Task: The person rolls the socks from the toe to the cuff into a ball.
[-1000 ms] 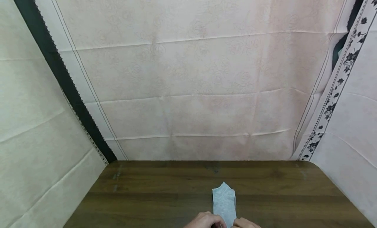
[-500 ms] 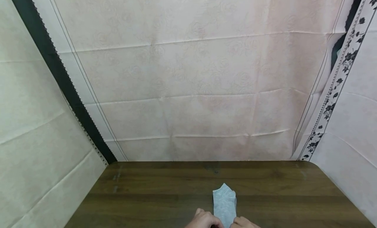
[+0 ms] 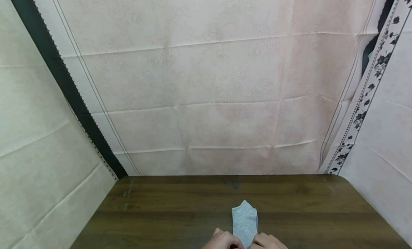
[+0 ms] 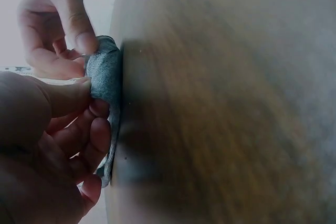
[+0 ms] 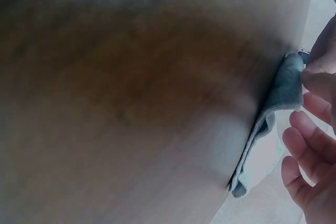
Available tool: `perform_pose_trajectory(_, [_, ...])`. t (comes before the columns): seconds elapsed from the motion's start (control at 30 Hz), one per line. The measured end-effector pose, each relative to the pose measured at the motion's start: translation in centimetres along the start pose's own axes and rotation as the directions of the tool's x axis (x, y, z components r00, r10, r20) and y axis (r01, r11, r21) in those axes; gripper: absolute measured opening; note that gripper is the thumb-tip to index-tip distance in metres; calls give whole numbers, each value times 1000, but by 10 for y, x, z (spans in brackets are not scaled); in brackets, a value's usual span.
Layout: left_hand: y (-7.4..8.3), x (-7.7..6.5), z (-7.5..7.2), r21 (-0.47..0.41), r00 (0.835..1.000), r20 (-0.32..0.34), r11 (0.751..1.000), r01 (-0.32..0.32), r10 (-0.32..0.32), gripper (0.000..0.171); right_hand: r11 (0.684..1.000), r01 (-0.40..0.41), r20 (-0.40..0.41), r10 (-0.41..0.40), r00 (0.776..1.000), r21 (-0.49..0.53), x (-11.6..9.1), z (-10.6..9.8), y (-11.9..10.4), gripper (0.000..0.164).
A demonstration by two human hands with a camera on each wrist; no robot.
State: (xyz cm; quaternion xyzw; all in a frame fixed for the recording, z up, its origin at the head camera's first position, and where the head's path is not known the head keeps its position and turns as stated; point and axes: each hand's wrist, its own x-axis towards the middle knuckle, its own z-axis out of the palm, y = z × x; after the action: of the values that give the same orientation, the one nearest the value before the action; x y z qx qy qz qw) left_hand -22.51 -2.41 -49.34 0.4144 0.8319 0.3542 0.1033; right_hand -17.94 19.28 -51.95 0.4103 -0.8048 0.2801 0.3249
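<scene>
A light blue-grey sock (image 3: 244,218) lies lengthwise on the wooden table, its pointed far end turned away from me. At its near end, my left hand (image 3: 223,239) pinches the fabric between thumb and fingers. Right beside it, my right hand (image 3: 267,241) pinches the same end. In the left wrist view, the held end of the sock (image 4: 105,74) is bunched into a thick roll, while the remaining length trails thin along the tabletop. The right wrist view shows the sock's loose layers (image 5: 262,124) hanging below the pinched part. The head view cuts off both hands at its bottom edge.
The brown wooden table (image 3: 161,209) has rounded far corners. A pale patterned cloth (image 3: 206,99) hangs behind it. More cloth hangs at the left (image 3: 48,163) and at the right (image 3: 379,134), close along the table's sides.
My right hand has shifted slightly inward and up along the sock, with more of its knuckles showing. The left hand has moved only slightly, and the sock lies in nearly the same place.
</scene>
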Motion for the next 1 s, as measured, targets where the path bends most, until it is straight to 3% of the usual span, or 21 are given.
perform_pose_trajectory(0.17, [-1,-1,-1,-111,1000,-10,994,13,-14,16,999,-16,35,18,999,-38,0,-3,0,35])
perform_pose_trajectory(0.47, [0,-2,-2,-201,999,-32,980,7,-14,10,997,26,79,-32,996,75,0,-2,6,32])
perform_pose_trajectory(0.6, [-1,-2,-5,-230,999,-29,973,-25,19,8,986,133,65,-140,988,103,-1,2,14,30])
perform_pose_trajectory(0.73, [-4,-3,-6,-164,994,-15,980,-111,110,11,957,238,48,-249,967,165,-2,5,23,25])
perform_pose_trajectory(0.87, [-7,-5,-5,33,976,-2,976,-216,217,13,943,225,84,-252,964,244,-7,8,30,24])
perform_pose_trajectory(1.0, [-6,-7,-4,225,968,-23,945,-239,250,13,930,198,94,-237,967,309,-9,9,33,32])
